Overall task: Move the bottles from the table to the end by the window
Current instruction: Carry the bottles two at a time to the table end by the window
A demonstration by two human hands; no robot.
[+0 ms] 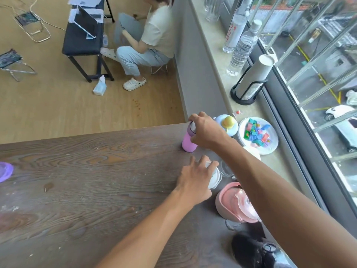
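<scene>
A pink bottle [187, 141] with a lilac and white cap stands upright at the far right corner of the dark wooden table [92, 171]. My right hand [205, 130] grips its cap from above. My left hand [195, 180] rests over the top of a white-lidded bottle [215, 176] nearer to me, fingers curled on the lid. A pink bottle with a flip lid [233, 204] and a black bottle [257, 252] stand along the table's window end. A clear glass [226, 169] sits behind the white-lidded bottle.
On the window sill [216, 60] stand a pale blue lid with a yellow knob [228, 123], a white plate of coloured wrappers [257, 134], a cup dispenser [249, 82] and clear water bottles [242, 49]. A person sits on the floor beyond. A purple lid [4, 171] lies at the table's left edge.
</scene>
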